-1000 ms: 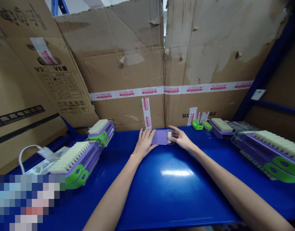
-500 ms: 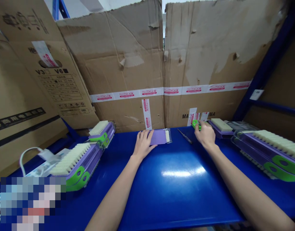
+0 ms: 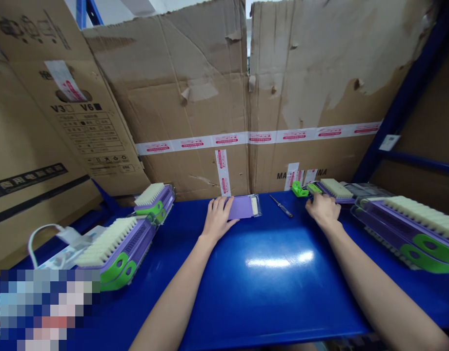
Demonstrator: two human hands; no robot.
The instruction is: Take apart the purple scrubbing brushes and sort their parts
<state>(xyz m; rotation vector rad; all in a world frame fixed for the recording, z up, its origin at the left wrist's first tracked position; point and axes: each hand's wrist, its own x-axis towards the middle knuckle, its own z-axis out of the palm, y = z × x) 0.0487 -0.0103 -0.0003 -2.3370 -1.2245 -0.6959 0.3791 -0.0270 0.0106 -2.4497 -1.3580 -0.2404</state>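
My left hand lies over one end of a flat purple piece with a clear casing and a pale strip at its right end, its fingers at the far edge and the thumb at the near edge. My right hand has its fingers curled at the near side of a purple brush with cream bristles and a green end; the fingertips are partly hidden. Left of that hand sits a loose green plastic part. A small screwdriver lies between both hands.
Purple and green brushes stand on the left and a large one on the right. A power strip with a white cable is at the left. Cardboard walls the back of the blue table.
My right hand has moved right, from the loose green part to the purple brush beside it, leaving the green part on the table. My left hand has stayed in place.
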